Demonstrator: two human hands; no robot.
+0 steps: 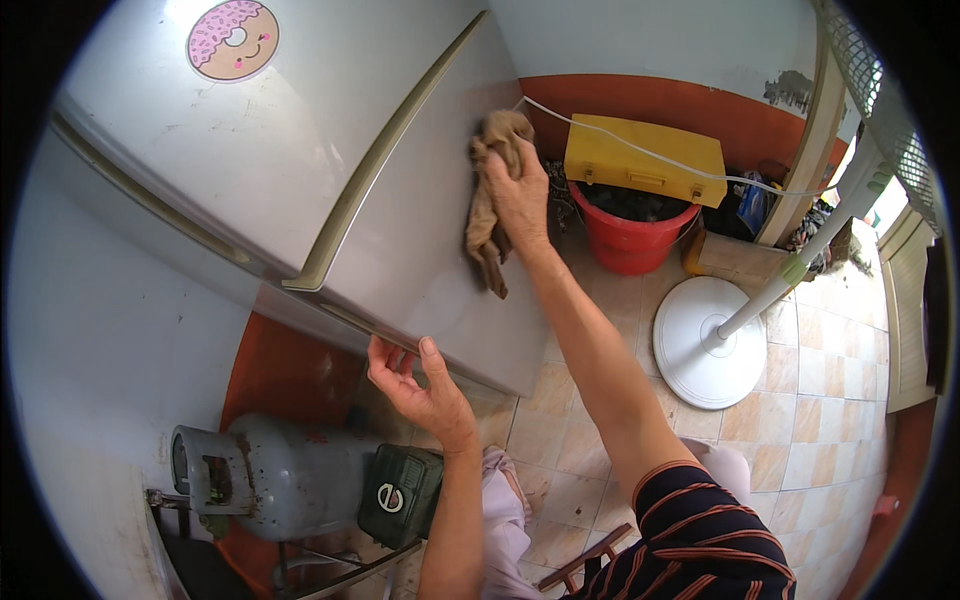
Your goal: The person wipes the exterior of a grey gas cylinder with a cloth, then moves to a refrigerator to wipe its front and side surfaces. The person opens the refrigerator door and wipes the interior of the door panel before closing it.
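A silver-grey refrigerator (247,157) with a donut sticker (233,39) fills the upper left. My right hand (517,187) grips a crumpled brown cloth (491,217) against the refrigerator's smooth grey surface, right of its long beige handle (390,142). Part of the cloth hangs down below the fingers. My left hand (420,386) is at the refrigerator's lower edge, its fingertips at the rim and thumb apart; the fingertips are partly hidden behind the edge, and no loose thing shows in that hand.
A grey gas cylinder (292,469) and a dark green case (401,495) stand lower left. Right of the refrigerator are a red bucket (634,240), a yellow metal toolbox (645,157) on it, a white cable (637,146) and a fan's round white base (694,367).
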